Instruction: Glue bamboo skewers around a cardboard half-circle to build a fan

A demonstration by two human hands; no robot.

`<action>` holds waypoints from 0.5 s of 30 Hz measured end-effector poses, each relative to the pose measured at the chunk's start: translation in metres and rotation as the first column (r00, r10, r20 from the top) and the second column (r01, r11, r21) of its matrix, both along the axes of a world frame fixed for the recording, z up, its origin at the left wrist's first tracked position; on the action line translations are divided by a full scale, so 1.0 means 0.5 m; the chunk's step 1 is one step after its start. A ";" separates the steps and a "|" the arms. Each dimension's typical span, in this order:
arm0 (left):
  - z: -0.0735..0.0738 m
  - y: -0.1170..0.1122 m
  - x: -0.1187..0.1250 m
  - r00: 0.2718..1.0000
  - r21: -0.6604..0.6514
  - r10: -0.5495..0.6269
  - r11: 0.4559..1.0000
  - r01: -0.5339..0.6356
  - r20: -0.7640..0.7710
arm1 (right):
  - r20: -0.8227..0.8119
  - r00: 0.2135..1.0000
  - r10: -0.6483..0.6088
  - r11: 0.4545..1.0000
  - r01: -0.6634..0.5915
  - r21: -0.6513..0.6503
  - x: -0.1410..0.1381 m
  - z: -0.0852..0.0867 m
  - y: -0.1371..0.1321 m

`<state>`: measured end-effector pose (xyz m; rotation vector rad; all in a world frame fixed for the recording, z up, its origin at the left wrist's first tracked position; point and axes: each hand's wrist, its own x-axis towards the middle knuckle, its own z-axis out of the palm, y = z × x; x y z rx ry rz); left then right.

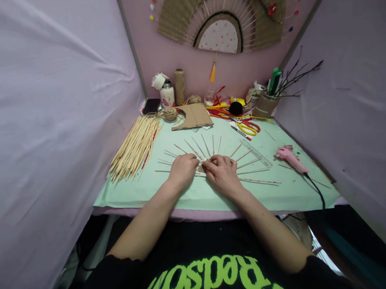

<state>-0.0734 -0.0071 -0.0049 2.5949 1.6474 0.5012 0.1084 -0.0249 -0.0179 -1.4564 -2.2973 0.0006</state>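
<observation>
A fan-shaped frame of thin wooden sticks point(208, 144) lies on the pale green tabletop, its sticks spreading outward from a small cardboard base point(201, 168). My left hand point(183, 170) is closed over the left side of the base, fingers bent and pressed together near the inner stick ends. Against the right side, my right hand point(223, 173) curls its fingers over the base and the sticks there. Both hands cover much of the base, so what exactly the fingertips pinch is hidden. A clear ruler point(256, 153) lies just beyond the right-hand sticks.
Loose sticks point(136, 148) form a large pile at left. A pink glue gun point(292, 159) with a black cord lies at right. Behind are cut cardboard point(194, 116), a twine ball point(170, 114), yellow-handled scissors point(248, 127) and a bottle point(167, 94). A finished fan point(220, 31) hangs above.
</observation>
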 end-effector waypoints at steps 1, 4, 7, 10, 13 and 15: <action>0.001 0.000 0.000 1.000 -0.001 -0.001 1.000 0.001 0.000 | 0.002 1.000 -0.001 1.000 0.001 -0.002 0.000 0.000 0.000; 0.002 0.000 0.001 1.000 -0.002 -0.001 1.000 0.001 0.000 | 0.004 1.000 -0.002 1.000 0.002 -0.004 -0.001 0.000 0.000; 0.003 0.000 0.001 1.000 -0.005 0.000 1.000 0.000 0.005 | 0.005 1.000 -0.004 1.000 0.004 -0.002 -0.001 0.001 -0.001; 0.002 0.000 0.001 1.000 -0.004 0.000 1.000 0.000 0.011 | 0.006 1.000 -0.009 1.000 0.009 0.003 -0.002 0.001 -0.001; 0.003 -0.001 0.001 1.000 -0.001 0.003 1.000 -0.003 0.013 | 0.009 1.000 -0.008 1.000 0.008 0.002 -0.002 0.002 -0.001; 0.004 -0.001 0.001 1.000 -0.001 0.003 1.000 -0.003 0.007 | 0.012 1.000 -0.007 1.000 0.007 -0.005 -0.002 0.003 -0.001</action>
